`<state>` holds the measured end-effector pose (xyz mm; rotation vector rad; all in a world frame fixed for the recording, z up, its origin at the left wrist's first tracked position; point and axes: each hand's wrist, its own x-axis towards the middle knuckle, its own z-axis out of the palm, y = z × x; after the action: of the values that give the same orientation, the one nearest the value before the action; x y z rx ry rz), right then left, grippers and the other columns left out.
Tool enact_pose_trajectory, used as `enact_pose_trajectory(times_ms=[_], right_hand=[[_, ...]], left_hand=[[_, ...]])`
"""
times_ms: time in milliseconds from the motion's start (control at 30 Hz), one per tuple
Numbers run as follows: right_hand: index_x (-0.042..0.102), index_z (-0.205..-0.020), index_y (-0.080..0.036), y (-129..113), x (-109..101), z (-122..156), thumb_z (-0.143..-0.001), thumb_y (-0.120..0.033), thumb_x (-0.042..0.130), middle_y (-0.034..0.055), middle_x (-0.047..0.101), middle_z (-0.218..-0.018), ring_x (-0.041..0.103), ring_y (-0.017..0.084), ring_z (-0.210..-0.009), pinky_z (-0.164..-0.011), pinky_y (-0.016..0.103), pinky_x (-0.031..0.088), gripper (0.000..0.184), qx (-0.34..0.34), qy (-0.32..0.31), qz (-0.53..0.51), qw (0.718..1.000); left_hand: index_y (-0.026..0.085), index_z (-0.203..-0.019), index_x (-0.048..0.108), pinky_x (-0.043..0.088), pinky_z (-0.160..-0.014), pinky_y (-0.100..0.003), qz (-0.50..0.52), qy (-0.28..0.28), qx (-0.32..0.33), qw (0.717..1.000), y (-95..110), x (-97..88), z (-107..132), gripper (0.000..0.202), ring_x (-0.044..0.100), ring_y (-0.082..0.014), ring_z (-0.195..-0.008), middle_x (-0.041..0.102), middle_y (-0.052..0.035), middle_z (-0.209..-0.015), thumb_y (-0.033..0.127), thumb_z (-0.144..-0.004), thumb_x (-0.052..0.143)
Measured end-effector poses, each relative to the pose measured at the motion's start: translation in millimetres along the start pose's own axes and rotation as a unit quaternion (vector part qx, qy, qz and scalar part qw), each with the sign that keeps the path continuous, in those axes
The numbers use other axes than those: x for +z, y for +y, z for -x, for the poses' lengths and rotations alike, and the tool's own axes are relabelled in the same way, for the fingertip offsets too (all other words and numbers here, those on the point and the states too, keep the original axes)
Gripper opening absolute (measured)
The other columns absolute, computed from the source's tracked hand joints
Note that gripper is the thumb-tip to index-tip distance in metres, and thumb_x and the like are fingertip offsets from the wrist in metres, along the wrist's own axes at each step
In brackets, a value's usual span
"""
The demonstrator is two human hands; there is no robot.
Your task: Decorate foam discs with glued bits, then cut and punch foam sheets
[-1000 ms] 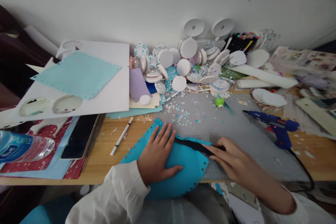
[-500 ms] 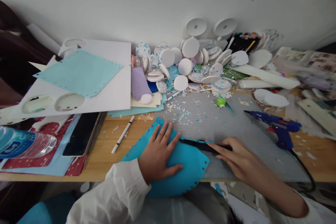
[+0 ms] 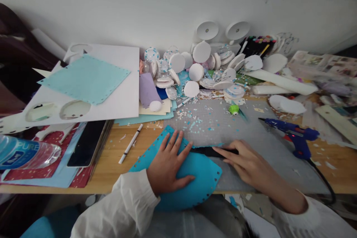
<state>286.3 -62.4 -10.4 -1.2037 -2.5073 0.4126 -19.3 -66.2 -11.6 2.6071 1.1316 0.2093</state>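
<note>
Here we press our left hand (image 3: 167, 165), fingers spread flat and gripping nothing, on the blue felt piece (image 3: 192, 186) at the tabletop's (image 3: 111, 156) near edge. Our right hand (image 3: 245, 161) lies with fingers extended along a black strip (image 3: 208, 151) touching the felt's upper edge.

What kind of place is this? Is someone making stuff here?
It looks like a craft table, probably at home. A blue glue gun lies on a grey cutting mat, white foam circles pile up by the wall, and the left hand presses down a blue punched sheet.
</note>
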Motion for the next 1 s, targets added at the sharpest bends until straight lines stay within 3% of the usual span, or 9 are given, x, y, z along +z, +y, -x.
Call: enact_pose_trajectory(times_ms=[167,467,833,1000], right_hand=[[0.056,-0.131,-0.028,-3.6,-0.8,10.1,-0.094,-0.027,0.05,0.0078,0.054,-0.093,0.056,0.02,-0.086,-0.073,0.035,0.052,0.038,0.016,0.005,0.008,1.0],[0.048,-0.139,-0.03,-23.5,7.1,16.3,-0.095,-0.023,0.046,0.0065,0.05,-0.087,0.054,0.02,-0.08,-0.069,0.036,0.051,0.045,0.048,0.011,0.042,0.998],[0.054,-0.134,-0.032,-2.9,-0.5,-3.2,-0.094,-0.021,0.047,0.0076,0.056,-0.093,0.057,0.019,-0.085,-0.073,0.034,0.052,0.042,0.019,0.012,0.003,1.0],[0.051,-0.136,-0.031,8.4,-19.8,15.2,-0.094,-0.029,0.049,0.0063,0.056,-0.092,0.059,0.017,-0.083,-0.072,0.029,0.054,0.042,0.02,-0.026,-0.014,0.999]], left_hand=[[0.018,-0.151,0.022,0.012,-0.113,-0.062,0.003,0.0,-0.004,1.0,0.1,-0.6,0.0,0.086,0.005,-0.0417,-0.145,0.007,-0.023,-0.158,0.065,-0.084,0.048],[0.018,-0.15,0.023,0.013,-0.112,-0.063,-0.002,0.001,-0.002,1.0,0.3,-0.4,0.1,0.084,0.003,-0.0418,-0.145,0.005,-0.0223,-0.158,0.064,-0.084,0.048],[0.017,-0.149,0.026,0.014,-0.112,-0.063,-0.002,0.011,-0.003,1.0,-0.5,-0.7,-0.8,0.084,0.008,-0.0427,-0.145,0.009,-0.0228,-0.157,0.062,-0.083,0.051],[0.018,-0.15,0.025,0.014,-0.112,-0.062,0.003,0.015,0.002,1.0,-1.9,-2.9,0.6,0.086,0.01,-0.0423,-0.144,0.009,-0.0208,-0.158,0.066,-0.082,0.05]])
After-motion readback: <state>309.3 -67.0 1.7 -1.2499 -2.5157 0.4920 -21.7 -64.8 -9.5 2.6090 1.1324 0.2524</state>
